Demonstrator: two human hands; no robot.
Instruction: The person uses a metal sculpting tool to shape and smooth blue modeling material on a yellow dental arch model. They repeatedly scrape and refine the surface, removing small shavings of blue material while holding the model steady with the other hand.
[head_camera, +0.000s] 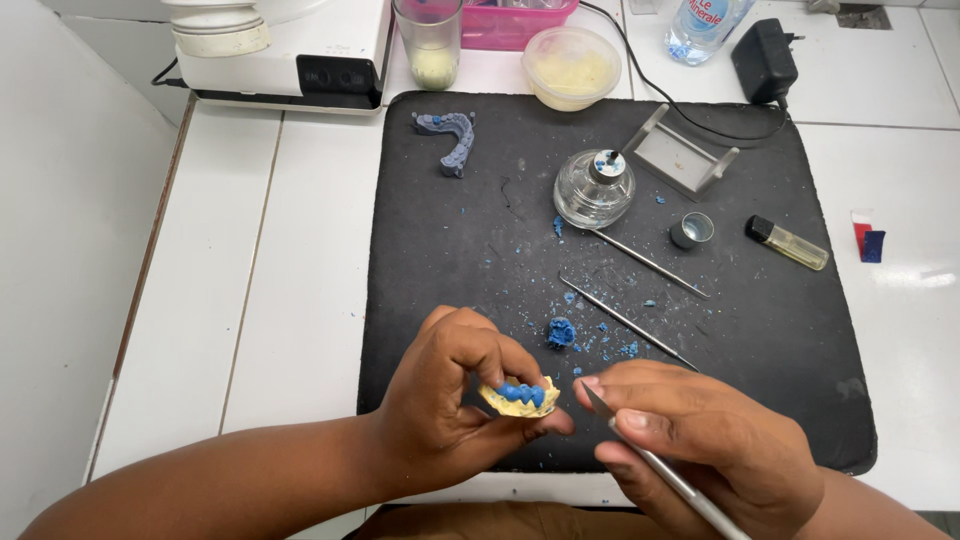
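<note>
I see the black mat (450, 250) under both hands; my left hand (450, 395) pinches the yellow dental cast (520, 398) with blue wax teeth over its near edge, my right hand (700, 440) grips a metal carving tool (660, 470) beside it

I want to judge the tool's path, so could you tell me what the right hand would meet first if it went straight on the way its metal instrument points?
Probably the yellow dental cast with blue wax teeth, held in the left hand; the right hand aims its metal instrument there, though depth is unclear.
</note>
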